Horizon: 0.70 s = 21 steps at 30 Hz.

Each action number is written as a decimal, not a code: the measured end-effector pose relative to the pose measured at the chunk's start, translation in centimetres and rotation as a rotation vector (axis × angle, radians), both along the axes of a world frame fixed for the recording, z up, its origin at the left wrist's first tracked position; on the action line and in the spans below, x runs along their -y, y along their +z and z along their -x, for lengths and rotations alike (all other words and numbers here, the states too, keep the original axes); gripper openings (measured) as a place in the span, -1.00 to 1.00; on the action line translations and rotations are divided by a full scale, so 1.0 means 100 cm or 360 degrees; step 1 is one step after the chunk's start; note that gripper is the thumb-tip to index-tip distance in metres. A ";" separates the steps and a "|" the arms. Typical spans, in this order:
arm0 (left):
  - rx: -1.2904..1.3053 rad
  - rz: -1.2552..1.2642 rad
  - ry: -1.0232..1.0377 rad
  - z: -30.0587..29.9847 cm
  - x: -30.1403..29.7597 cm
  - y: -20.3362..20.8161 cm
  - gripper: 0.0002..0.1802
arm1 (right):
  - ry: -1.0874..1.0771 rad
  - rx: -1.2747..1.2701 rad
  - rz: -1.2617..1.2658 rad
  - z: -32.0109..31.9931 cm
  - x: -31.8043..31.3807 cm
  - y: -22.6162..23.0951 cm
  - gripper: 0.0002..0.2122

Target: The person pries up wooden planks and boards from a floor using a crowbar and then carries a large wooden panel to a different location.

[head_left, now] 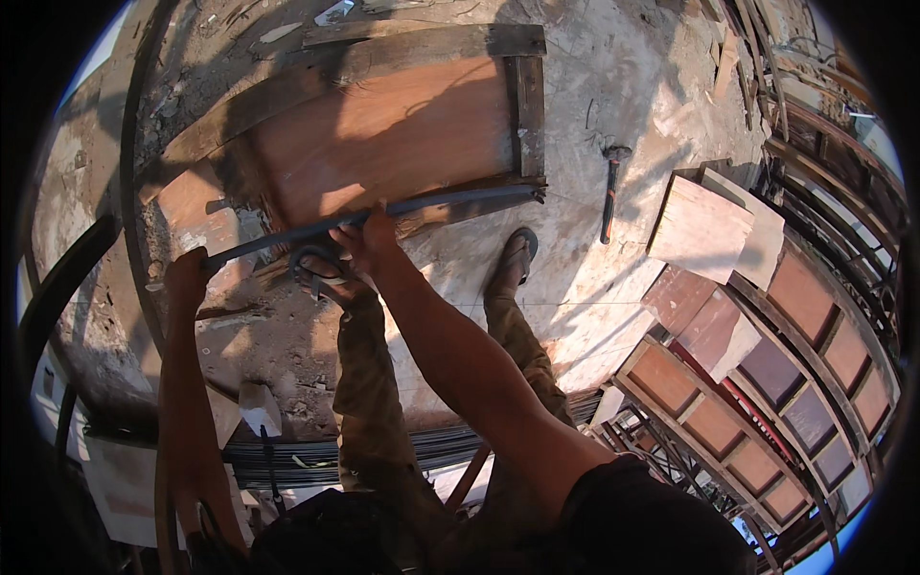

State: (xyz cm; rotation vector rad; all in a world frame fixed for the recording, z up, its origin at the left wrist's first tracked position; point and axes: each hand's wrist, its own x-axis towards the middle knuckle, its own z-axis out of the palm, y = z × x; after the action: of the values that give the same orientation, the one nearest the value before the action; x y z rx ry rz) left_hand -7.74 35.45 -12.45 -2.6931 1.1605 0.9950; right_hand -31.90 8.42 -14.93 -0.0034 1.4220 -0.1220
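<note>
A long blue-grey pry bar [441, 199] lies across in front of my feet, nearly level. Around its left end my left hand [189, 276] is closed. My right hand [369, 240] grips it near the middle, the thumb over the top and the fingers underneath. The bar's far right tip meets the near right corner of a wooden frame [530, 115]. Set in that frame is a reddish-brown plywood panel [393, 129], lying on the ground. Whether the tip is wedged under the wood cannot be made out.
A hammer [609, 196] with a black and orange handle lies on the concrete to the right. Plywood boards [704, 225] and framed panels [709, 422] are stacked at the right. Dark rods [307, 462] lie behind my feet. Rubble and wood scraps litter the left.
</note>
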 end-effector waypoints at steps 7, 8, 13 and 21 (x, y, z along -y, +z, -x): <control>-0.0116 0.0016 -0.0087 -0.007 -0.014 -0.066 -0.64 | 0.0062 -0.0025 0.0057 0.000 0.002 -0.010 -0.50; -0.0113 0.0006 -0.0123 -0.008 -0.017 -0.074 -0.66 | 0.0071 -0.0023 0.0068 0.000 0.000 -0.013 -0.51; -0.0220 0.0151 -0.0177 -0.023 -0.015 -0.102 -0.68 | 0.0033 -0.0024 0.0160 -0.004 0.000 -0.025 -0.52; -0.0116 -0.0106 -0.0148 -0.021 -0.016 -0.077 -0.59 | 0.0273 0.0226 0.0090 0.005 -0.001 -0.018 -0.48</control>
State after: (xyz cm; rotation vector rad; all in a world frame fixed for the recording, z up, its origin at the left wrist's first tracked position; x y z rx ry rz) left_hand -5.65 37.05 -20.13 -2.5466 1.2296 1.1055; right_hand -32.45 8.51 -16.78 -0.1604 1.2700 -0.0200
